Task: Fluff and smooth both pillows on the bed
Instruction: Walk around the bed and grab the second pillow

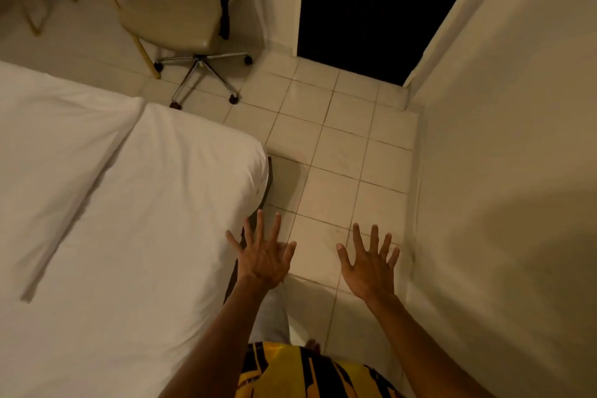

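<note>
The bed (135,220) fills the left side, covered in white sheets with a folded band running diagonally across it. No pillow shows in this view. My left hand (263,255) is held out flat with its fingers spread, just past the bed's right corner and above the floor. My right hand (370,263) is also spread wide over the tiles, to the right of the left hand. Both hands hold nothing.
A beige swivel chair (190,19) on wheels stands beyond the bed's far corner. Pale floor tiles (339,155) run between the bed and a wall (504,187) on the right. A dark doorway (371,6) opens straight ahead.
</note>
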